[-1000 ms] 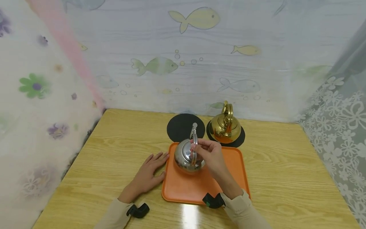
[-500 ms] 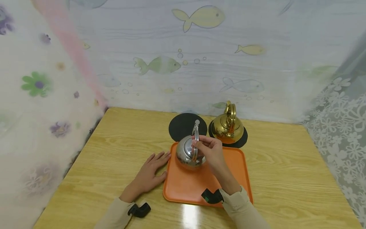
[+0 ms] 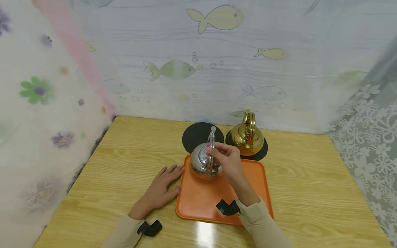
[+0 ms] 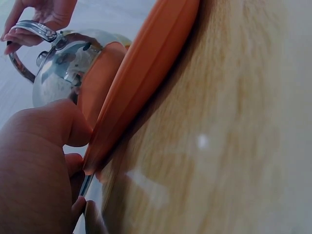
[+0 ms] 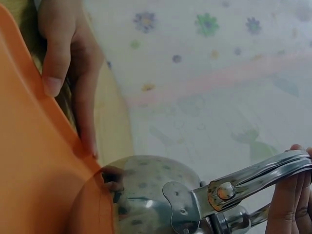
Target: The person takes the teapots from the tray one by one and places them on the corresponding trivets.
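Note:
A silver kettle is over the far left part of an orange tray. My right hand holds the kettle's upright handle, fingers and thumb around it. Whether the kettle's base touches the tray cannot be told. My left hand lies flat beside the tray, fingers spread, with thumb and fingertips at its left rim. Behind the kettle lies a round black mat. A gold kettle stands upright on a second black mat to the right.
The wooden table carries all of these. A curtain with printed fish hangs along the back edge. Flowered cloth borders the left side, and white lace the right.
The silver kettle, in my right hand, has moved a little away from me toward the tray's far edge. My left hand and the gold kettle have stayed in place.

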Demonstrator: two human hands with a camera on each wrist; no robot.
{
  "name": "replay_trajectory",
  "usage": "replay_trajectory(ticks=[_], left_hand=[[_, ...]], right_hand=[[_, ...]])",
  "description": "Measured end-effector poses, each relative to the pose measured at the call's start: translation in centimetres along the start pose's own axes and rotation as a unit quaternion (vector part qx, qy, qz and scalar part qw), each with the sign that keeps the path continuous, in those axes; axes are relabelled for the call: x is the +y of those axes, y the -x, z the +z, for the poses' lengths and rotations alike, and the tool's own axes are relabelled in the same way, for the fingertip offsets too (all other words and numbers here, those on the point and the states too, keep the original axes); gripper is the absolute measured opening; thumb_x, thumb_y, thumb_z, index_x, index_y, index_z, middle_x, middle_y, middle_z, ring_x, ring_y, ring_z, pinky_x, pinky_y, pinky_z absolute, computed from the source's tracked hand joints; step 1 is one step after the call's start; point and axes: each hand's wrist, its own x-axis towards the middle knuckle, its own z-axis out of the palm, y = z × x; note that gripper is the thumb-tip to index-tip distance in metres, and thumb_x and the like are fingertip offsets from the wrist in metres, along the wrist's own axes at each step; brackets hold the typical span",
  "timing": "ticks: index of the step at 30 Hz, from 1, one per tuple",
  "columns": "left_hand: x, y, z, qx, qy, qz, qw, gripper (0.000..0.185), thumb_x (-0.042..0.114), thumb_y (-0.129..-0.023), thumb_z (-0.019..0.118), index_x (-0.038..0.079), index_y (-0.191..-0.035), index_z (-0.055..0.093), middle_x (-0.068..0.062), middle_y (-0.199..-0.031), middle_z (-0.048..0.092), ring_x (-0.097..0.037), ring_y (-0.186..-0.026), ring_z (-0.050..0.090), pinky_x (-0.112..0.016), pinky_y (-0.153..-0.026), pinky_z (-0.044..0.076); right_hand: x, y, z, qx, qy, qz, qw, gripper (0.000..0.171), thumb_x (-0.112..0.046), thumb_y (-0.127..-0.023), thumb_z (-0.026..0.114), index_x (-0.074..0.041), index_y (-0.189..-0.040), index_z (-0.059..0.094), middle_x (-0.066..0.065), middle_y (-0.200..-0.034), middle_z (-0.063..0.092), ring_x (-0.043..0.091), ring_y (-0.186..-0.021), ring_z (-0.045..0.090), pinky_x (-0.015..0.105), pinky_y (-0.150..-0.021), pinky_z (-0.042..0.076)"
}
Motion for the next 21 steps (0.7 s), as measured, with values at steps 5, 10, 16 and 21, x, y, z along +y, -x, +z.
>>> replay_trajectory(ticks=[5,10,16,21], left_hand=[[0.0,0.0,0.0,-0.001,0.000,-0.001,1.0000,0.061,0.030,-0.096,0.066,0.013,-0.152,0.050,-0.001,-0.157,0.048,-0.031,-0.148,0.040,-0.059,-0.122,0.022],[0.0,0.0,0.0,-0.002,-0.002,-0.003,1.0000,0.060,0.029,-0.096,0.066,0.013,-0.152,0.051,-0.001,-0.157,0.048,-0.030,-0.148,0.040,-0.058,-0.122,0.022],[0.0,0.0,-0.1,-0.002,0.000,-0.005,1.0000,0.060,0.029,-0.096,0.066,0.012,-0.151,0.051,-0.001,-0.156,0.048,-0.030,-0.148,0.040,-0.058,-0.122,0.022],[0.0,-0.1,-0.1,0.001,-0.001,-0.001,1.0000,0.060,0.028,-0.094,0.067,0.011,-0.151,0.052,-0.003,-0.155,0.049,-0.031,-0.147,0.041,-0.059,-0.121,0.023]], right_hand=[[0.1,-0.3,0.1,-0.007,-0.006,-0.002,1.000,0.033,-0.003,-0.096,0.067,0.017,-0.121,0.065,0.005,-0.089,0.076,0.010,-0.070,0.072,0.026,-0.065,0.061],[0.2,-0.7,0.1,-0.005,-0.009,-0.004,1.000,0.034,-0.004,-0.096,0.066,0.020,-0.121,0.063,0.003,-0.085,0.076,0.009,-0.068,0.072,0.026,-0.065,0.061],[0.3,-1.2,0.0,-0.008,-0.018,-0.002,1.000,0.035,-0.003,-0.097,0.065,0.022,-0.122,0.061,0.007,-0.086,0.076,0.010,-0.066,0.072,0.027,-0.065,0.062],[0.3,-1.7,0.0,-0.011,-0.031,-0.004,0.999,0.034,-0.001,-0.096,0.065,0.021,-0.122,0.062,0.007,-0.089,0.077,0.010,-0.069,0.073,0.027,-0.065,0.062]])
